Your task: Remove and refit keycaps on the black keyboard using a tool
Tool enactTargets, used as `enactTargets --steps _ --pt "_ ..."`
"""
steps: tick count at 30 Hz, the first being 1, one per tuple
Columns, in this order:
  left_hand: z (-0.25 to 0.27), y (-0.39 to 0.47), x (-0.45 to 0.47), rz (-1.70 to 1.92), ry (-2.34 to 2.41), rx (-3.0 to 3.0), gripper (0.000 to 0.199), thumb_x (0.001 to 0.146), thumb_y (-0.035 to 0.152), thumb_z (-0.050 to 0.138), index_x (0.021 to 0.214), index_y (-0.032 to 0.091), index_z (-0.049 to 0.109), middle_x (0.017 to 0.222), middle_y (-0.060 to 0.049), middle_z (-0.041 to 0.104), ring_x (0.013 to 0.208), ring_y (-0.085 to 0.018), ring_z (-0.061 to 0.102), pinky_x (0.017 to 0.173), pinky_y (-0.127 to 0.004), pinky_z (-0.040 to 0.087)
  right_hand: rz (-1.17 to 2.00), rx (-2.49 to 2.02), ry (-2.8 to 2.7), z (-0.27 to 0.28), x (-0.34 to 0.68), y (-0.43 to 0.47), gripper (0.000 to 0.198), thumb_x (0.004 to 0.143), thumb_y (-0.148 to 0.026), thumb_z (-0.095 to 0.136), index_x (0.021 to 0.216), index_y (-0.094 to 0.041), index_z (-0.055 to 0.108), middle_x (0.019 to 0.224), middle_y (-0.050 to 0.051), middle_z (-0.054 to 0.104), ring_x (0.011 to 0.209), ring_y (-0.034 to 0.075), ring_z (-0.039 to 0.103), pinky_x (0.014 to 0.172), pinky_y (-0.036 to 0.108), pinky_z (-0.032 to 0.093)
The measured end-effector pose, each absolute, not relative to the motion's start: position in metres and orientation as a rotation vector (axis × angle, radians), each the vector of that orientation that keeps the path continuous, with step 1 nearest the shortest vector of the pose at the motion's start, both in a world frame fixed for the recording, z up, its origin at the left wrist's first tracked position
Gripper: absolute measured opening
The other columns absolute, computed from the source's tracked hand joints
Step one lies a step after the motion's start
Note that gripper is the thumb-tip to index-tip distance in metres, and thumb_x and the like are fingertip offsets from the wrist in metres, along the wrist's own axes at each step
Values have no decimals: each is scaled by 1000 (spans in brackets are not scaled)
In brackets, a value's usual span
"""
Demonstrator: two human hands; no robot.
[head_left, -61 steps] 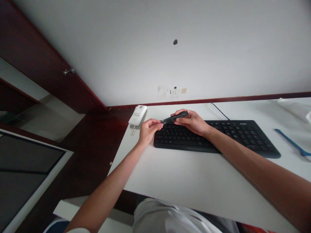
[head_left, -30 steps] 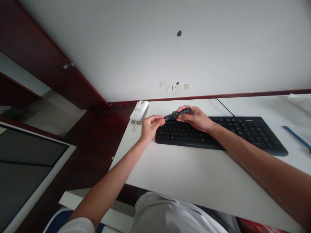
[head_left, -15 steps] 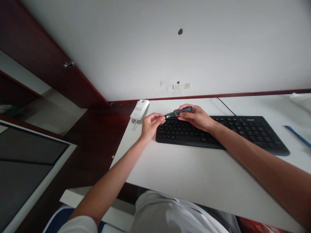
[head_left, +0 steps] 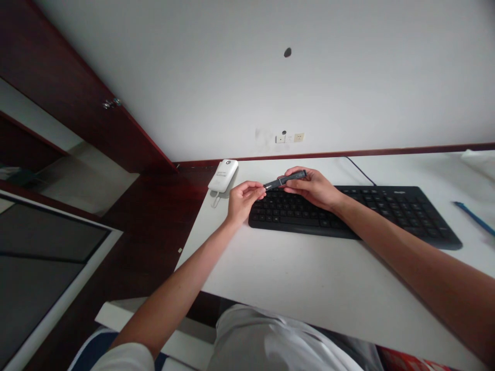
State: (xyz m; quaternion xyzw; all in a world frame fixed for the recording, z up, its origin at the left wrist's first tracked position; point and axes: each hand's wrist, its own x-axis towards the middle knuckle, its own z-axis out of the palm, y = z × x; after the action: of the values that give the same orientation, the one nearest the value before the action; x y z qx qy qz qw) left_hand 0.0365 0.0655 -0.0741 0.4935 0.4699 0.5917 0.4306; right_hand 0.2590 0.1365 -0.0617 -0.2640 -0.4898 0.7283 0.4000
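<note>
Above the left part of a black keyboard, both hands hold a slim dark grey pen-shaped tool. My left hand pinches its left tip between thumb and fingers. My right hand is closed round the thicker right end, thumb along its near side. The tool tilts slightly, its right end farther up in the view. Light marks show on its shaft near the left fingers. Its tip is hidden by those fingers, and its exact kind is too small to make out.
A white power bank with a short cable lies at the back left of the white table. At the right lies a blue strip-like object. The keyboard cable runs toward the wall. A dark red door stands at the left.
My left hand has shifted slightly right, and less of the shaft shows between the hands. My right hand has hardly moved and both still hold the tool.
</note>
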Motion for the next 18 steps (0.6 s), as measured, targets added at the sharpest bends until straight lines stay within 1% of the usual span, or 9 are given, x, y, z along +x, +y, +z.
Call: enactTargets --steps 6,12,18 --pt "-69 63 36 1478 1152 1311 32 76 36 86 97 16 72 85 -5 77 76 -15 73 77 -29 59 1845 -681 -1215 -59 259 135 35 67 -29 94 95 -23 74 98 2 78 95 19 75 90 31 62" --pt "-68 60 36 1505 1206 1432 24 78 32 84 94 18 73 93 -5 77 81 -15 72 82 -29 59 1859 -679 -1216 -60 259 136 34 67 -28 94 95 -24 74 97 2 78 95 19 76 87 28 63" --pt "-69 57 37 1508 1288 1563 20 85 34 78 96 18 73 93 -6 75 83 -15 71 78 -27 59 1859 -684 -1220 -60 259 136 35 67 -29 94 95 -23 74 97 2 78 96 20 76 89 33 63"
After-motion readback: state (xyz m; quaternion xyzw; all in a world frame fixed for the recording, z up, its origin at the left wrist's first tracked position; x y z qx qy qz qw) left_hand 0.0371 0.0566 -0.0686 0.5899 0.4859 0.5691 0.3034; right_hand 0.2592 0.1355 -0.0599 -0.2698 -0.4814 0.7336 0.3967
